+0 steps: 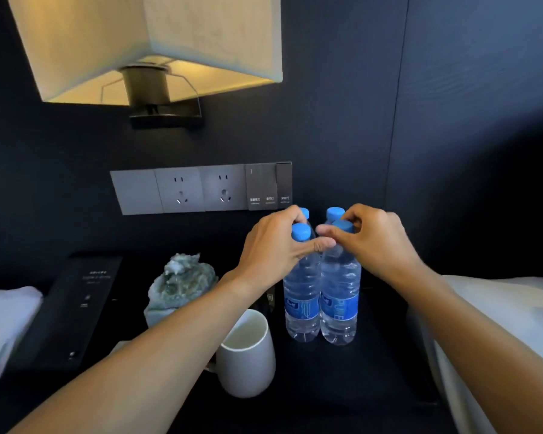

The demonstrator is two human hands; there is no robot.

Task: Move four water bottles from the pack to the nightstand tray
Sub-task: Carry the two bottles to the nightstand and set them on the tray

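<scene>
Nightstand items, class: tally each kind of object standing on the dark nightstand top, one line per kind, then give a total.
Water bottles with blue caps: 4, by the caps showing
White mugs: 1
Greenish stone ornaments: 1
Black card stands: 1
Total: 7

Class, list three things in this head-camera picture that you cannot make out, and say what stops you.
1. Rear bottles: head view; only the caps show, the front bottles and both hands hide the rest.
2. Tray: head view; the dark nightstand top shows no clear rim.
3. Switch labels: head view; print too small to read.
4. Left hand and right hand grip: fingertips overlap the caps.
</scene>
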